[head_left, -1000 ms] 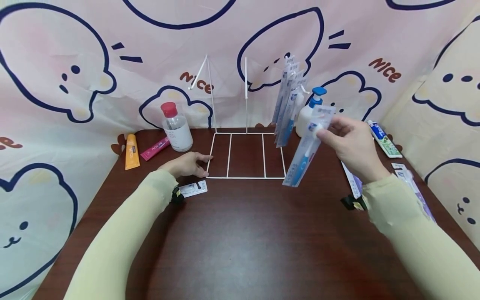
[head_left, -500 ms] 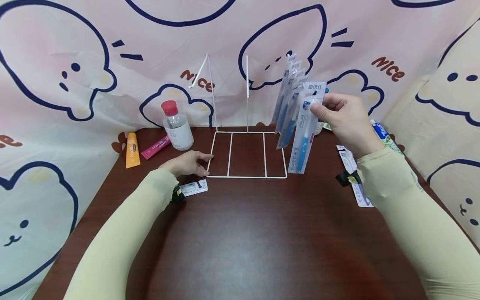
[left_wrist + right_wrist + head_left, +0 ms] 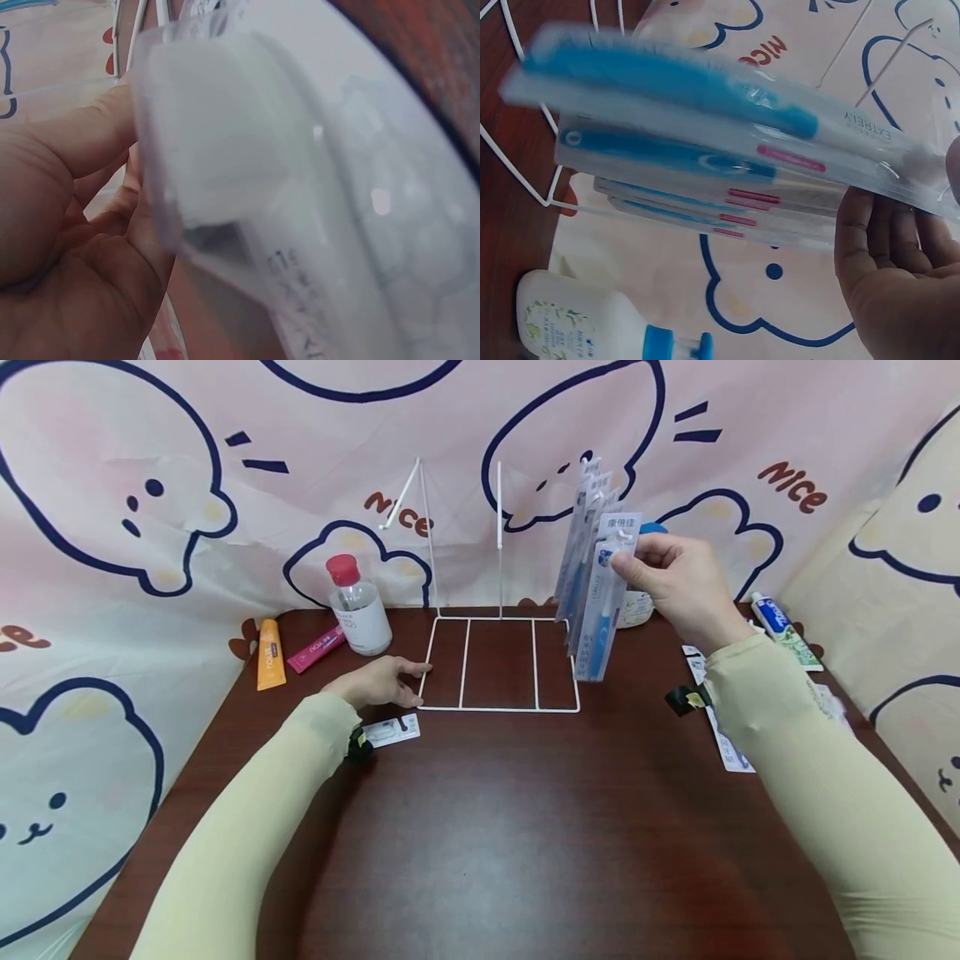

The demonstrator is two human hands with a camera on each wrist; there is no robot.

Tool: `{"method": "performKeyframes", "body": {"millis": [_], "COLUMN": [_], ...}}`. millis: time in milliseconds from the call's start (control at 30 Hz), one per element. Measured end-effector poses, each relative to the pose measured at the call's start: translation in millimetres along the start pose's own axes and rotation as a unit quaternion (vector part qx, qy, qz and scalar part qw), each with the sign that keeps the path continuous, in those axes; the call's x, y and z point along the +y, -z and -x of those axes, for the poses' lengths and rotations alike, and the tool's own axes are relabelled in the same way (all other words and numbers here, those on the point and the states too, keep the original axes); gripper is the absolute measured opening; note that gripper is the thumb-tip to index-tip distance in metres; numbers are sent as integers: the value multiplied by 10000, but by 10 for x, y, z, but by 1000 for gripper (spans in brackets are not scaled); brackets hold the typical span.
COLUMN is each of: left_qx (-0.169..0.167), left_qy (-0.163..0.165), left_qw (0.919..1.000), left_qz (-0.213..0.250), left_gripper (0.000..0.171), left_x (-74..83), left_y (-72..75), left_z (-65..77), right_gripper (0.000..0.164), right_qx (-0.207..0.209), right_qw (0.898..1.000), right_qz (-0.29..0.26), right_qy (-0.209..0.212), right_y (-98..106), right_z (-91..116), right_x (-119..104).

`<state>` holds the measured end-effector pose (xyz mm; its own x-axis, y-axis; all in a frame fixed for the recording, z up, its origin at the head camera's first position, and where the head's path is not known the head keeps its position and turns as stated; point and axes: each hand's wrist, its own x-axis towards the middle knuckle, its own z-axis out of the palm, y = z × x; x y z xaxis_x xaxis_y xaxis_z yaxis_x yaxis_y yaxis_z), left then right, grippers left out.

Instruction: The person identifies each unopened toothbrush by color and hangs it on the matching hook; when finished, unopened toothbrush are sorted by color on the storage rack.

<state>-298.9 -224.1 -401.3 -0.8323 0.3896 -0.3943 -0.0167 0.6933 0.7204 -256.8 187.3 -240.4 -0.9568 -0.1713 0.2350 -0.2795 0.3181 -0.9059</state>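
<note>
Probably hanging step: right hand [image 3: 678, 583] pinches 1 packaged toothbrush [image 3: 602, 610] in front of hanging packs [image 3: 573, 552]; left hand [image 3: 378, 683], fingers loose, touches wire rack [image 3: 498, 709]. Next likely calls for steady seating, gentle release.

Pale yellow sleeves [image 3: 247, 810], snug cuffs [image 3: 327, 714], black wrist fittings [image 3: 360, 746].

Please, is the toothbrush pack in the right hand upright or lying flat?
Nearly upright: the right hand pinches the toothbrush pack near its top, its lower end pointing down.

Soft glare on tabletop [image 3: 487, 835], left wrist foreground blurred
</note>
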Motion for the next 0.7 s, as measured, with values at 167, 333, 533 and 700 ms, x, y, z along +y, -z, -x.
{"method": "performKeyframes", "body": {"millis": [167,333,533,700], "left_qx": [-38,39,72,64], "left_qy": [-28,-89,-67,-25], "left_qw": [10000,9999,9999,9999], "left_qz": [81,-37,-140,-132], "left_gripper": [72,72,72,71], "left_x": [-2,12,32,26], "left_y": [7,-2,-5,-13], "left_z": [-6,-14,-8,-5], "right_gripper": [39,37,38,38], "right_qx": [19,35,79,133], "right_qw": [9997,9991,9995,9996], "right_qz": [-189,-354,-214,-87], "right_qy": [172,236,205,227], "right_y": [-35,-60,-69,-77], "right_z": [-53,-62,-56,-50], "right_x": [78,114,122,155]}}
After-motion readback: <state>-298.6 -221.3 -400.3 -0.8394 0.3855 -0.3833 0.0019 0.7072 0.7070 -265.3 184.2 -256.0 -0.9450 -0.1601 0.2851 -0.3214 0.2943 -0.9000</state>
